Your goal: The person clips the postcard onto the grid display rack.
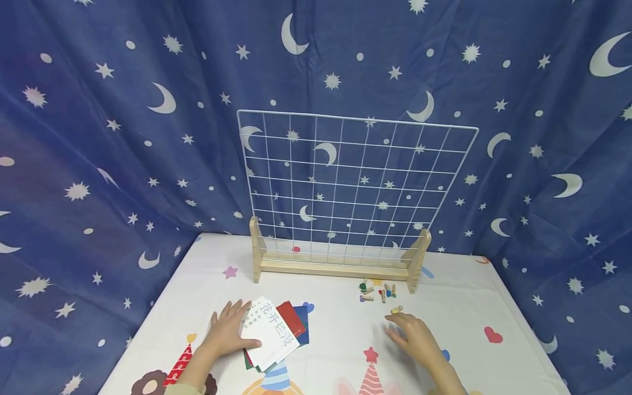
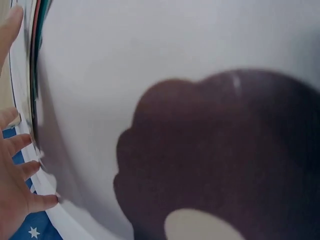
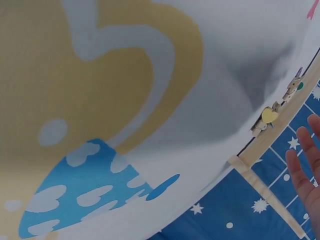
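My left hand (image 1: 229,329) lies spread at the left side of a loose stack of cards (image 1: 270,333), its thumb reaching over the lower edge. The top card is white with handwritten Chinese characters; a red card (image 1: 291,318) and a blue card (image 1: 303,325) stick out on the right. In the left wrist view the fingers (image 2: 31,169) are spread at the table beside the stack. My right hand (image 1: 415,337) hovers with loose fingers just below a small wooden clothespin with a yellow heart (image 3: 270,116). Several more clothespins (image 1: 383,296) with coloured decorations lie beyond it.
A white wire grid (image 1: 353,186) leans back in a wooden stand (image 1: 336,269) behind the cards and clothespins. The table wears a white cloth (image 1: 336,362) printed with party hats and hearts. A blue star-and-moon curtain (image 1: 197,109) hangs around the back and sides.
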Tool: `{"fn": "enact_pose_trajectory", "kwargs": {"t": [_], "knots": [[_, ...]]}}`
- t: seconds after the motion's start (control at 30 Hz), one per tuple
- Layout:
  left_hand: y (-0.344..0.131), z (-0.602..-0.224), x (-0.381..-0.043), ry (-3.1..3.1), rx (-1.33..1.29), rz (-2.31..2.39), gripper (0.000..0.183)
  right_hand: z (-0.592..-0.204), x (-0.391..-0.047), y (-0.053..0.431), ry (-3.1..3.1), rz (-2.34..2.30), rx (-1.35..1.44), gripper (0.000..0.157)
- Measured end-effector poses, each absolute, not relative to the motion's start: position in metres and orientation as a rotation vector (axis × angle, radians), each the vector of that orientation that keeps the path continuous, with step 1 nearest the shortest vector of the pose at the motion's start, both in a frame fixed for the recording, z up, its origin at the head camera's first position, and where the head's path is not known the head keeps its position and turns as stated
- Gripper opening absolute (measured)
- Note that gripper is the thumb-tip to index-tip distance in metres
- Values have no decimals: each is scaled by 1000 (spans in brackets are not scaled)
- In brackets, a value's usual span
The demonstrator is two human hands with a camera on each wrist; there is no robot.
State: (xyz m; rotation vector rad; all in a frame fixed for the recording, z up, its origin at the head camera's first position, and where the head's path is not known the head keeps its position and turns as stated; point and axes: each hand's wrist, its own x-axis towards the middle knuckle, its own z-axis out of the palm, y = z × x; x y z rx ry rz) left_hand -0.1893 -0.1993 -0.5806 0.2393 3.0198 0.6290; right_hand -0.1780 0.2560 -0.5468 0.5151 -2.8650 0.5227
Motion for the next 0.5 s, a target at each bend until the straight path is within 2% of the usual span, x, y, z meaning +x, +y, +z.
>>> {"fn": "enact_pose_trajectory", "kwargs": {"t": [0.2, 0.5], "knots": [[-198, -585, -189, 3016, 223, 628, 117, -551, -176, 262, -2878, 481, 496, 27], [-198, -587, -192, 3022, 194, 644, 112, -558, -177, 263, -2864, 544, 500, 25]]}}
